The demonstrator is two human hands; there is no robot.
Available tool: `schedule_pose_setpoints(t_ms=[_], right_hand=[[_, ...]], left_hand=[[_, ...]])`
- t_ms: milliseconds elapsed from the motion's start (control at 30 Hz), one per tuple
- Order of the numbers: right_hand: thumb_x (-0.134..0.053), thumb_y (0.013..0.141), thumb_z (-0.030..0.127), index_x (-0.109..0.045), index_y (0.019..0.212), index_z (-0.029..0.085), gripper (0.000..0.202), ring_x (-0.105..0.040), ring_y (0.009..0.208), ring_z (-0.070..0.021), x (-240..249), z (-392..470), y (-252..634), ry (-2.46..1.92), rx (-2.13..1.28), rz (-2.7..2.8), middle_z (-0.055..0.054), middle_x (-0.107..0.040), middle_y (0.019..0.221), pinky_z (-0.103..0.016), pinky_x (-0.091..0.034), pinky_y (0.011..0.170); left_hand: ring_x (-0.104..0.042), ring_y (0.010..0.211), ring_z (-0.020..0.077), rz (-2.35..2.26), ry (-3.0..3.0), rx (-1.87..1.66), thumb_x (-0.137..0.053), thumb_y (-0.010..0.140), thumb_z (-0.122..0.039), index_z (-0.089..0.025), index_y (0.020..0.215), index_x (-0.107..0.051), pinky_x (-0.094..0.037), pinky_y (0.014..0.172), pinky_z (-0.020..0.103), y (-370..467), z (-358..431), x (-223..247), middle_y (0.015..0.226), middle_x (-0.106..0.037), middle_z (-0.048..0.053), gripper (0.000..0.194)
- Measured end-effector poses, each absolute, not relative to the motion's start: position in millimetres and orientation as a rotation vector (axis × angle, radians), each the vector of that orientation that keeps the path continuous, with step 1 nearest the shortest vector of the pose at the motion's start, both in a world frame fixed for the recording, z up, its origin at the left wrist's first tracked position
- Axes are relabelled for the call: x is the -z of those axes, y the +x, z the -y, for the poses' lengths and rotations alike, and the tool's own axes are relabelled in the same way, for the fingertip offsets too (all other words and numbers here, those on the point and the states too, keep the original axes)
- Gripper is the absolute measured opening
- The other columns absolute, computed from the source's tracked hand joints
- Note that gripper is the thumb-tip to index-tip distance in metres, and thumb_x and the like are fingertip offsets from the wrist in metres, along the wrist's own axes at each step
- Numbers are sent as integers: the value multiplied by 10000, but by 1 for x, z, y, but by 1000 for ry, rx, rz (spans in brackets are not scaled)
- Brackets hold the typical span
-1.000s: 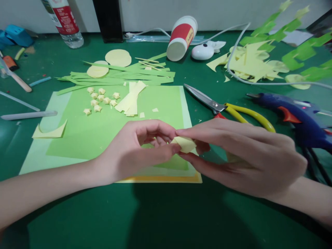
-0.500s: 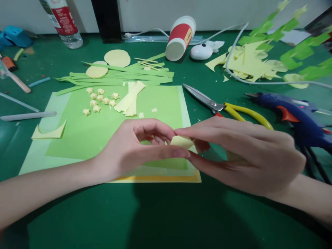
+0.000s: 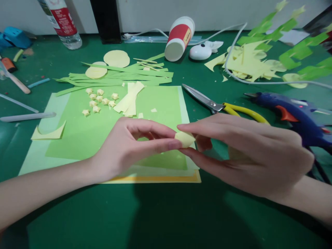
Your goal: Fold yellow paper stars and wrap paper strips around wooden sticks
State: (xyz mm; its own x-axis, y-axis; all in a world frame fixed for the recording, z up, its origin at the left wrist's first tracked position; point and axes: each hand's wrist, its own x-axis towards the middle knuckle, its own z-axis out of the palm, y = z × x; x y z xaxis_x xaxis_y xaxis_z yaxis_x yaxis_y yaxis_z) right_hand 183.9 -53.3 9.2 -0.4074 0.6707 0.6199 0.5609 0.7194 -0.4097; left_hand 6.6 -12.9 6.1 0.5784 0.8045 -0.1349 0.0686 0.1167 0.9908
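Observation:
My left hand [image 3: 129,145] and my right hand [image 3: 246,152] meet above the green table, both pinching a small folded piece of pale yellow paper [image 3: 184,139] between thumbs and fingertips. Under them lies a stack of green and yellow paper sheets [image 3: 85,131]. On that stack sit several tiny folded yellow paper stars [image 3: 97,100] and a few pale yellow paper strips [image 3: 130,98].
Yellow-handled scissors [image 3: 223,105] and a blue glue gun [image 3: 293,112] lie to the right. Green paper strips [image 3: 116,76], yellow paper discs [image 3: 116,58], a tipped red-and-white cup [image 3: 178,38], a water bottle [image 3: 63,24] and yellow scraps [image 3: 249,64] lie farther back. Glue sticks [image 3: 27,116] lie at left.
My fingers have shifted slightly on the yellow paper piece, which now shows a little more between the fingertips. Both hands stay in the same place.

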Motion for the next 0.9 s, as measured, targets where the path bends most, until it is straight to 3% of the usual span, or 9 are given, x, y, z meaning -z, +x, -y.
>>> schedule_pose_setpoints(t_ms=[300,467,667,900], right_hand=[[-628,712,39,-602,876,134,191,-565,578,-61,-9,51,183,-872,-128,2133,-29,-636,672,-135,-474,546],[-618,716,31,-601,845,158,182,-559,545,-44,-11,51,180,-848,-76,2128,-3,-653,659,-111,-468,537],[-599,744,56,-589,885,174,185,-571,591,-61,-10,53,183,-915,-133,2173,-13,-639,699,-146,-468,554],[-608,744,85,-558,920,213,223,-517,511,-60,-5,56,185,-987,-295,2087,8,-615,691,-178,-437,458]], left_hand=[[-590,636,94,-834,1424,-620,-666,699,-166,-229,660,-683,-453,557,176,7,14,-7,696,-687,-57,75],[-546,580,89,-853,1477,-547,-652,716,-260,-186,616,-616,-410,509,186,7,15,-9,637,-625,-41,129],[-466,560,85,-709,1763,-484,-398,876,-288,-161,578,-482,-365,532,208,5,13,-8,582,-494,-28,335],[-453,601,80,-534,1933,-514,-351,897,-216,-164,664,-454,-362,563,185,4,7,-2,644,-476,-26,260]])
